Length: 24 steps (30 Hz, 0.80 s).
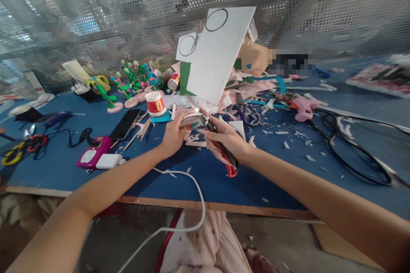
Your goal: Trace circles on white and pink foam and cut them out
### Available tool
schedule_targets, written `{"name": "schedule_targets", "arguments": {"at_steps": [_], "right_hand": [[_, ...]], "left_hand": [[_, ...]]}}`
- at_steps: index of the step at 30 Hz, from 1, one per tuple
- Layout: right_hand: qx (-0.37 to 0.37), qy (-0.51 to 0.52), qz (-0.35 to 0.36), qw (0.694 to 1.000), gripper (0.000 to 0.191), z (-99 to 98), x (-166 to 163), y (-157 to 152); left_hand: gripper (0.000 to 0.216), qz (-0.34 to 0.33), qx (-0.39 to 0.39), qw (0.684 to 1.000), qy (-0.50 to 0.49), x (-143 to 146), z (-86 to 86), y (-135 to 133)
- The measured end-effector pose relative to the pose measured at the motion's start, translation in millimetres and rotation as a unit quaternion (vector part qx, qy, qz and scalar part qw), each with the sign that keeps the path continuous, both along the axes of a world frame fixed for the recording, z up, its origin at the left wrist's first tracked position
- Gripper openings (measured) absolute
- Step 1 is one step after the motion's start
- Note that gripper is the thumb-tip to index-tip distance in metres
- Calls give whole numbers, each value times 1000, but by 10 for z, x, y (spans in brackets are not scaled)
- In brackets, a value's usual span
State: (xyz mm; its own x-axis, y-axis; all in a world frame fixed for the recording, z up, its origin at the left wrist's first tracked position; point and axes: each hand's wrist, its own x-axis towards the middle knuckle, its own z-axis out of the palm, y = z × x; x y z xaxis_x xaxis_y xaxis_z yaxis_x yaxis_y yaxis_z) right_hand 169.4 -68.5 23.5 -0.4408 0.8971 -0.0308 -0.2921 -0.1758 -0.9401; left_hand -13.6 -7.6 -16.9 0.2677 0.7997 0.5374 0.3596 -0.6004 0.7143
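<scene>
My left hand (173, 136) is closed on the edge of a small pale round disc (191, 120) held just above the blue table. In my right hand (229, 138) are scissors (211, 127) with black and red handles. Their blades point up and away to the left, against the disc's right side; how far apart they stand I cannot tell. Beyond the hands leans a large white board (218, 51) with a drawn circle, beside a smaller white piece (186, 47) also marked with one. A red and white paper cup (155, 103) stands upside down left of the disc.
To the left lie a phone (124, 124), a magenta box (94, 152) with a white plug (109, 161), and more scissors (14, 152). Small green flower models (128, 81) stand behind. A pink glue gun (303, 108) with black cable lies right, among white scraps. A white cable (198, 187) crosses the front edge.
</scene>
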Motion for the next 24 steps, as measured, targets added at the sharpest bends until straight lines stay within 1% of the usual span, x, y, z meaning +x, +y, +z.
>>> {"name": "schedule_targets", "arguments": {"at_steps": [3, 5, 9, 11, 13, 16, 18, 20, 21, 24], "right_hand": [[6, -28, 5, 1000, 91, 21, -9, -14], [11, -45, 9, 999, 89, 24, -14, -26], [19, -59, 7, 998, 90, 4, -18, -35], [19, -52, -3, 998, 90, -4, -18, -30], [12, -35, -25, 999, 89, 0, -17, -18], [-8, -3, -66, 998, 87, 29, -1, 12], [-18, 18, -83, 996, 83, 50, 19, 38], [-17, 37, -95, 995, 76, 58, 41, 68], [-12, 43, -101, 994, 69, 54, 51, 84], [-1, 36, -99, 994, 36, 16, 73, 140]], "left_hand": [[23, 17, -46, 997, -64, 20, -34, 39], [28, 16, -57, 995, -84, 26, -32, 52], [18, 20, -16, 1000, -18, 24, 14, 13], [18, 24, -22, 999, -12, 36, 24, -22], [31, 21, -67, 996, -59, 57, 16, -43], [58, 2, -139, 976, -165, 79, 0, -31], [65, -8, -165, 965, -204, 75, 12, -4], [65, -5, -177, 961, -214, 61, 41, 20], [66, -3, -179, 960, -215, 55, 56, 27], [75, -18, -175, 961, -215, 56, 89, 22]]}}
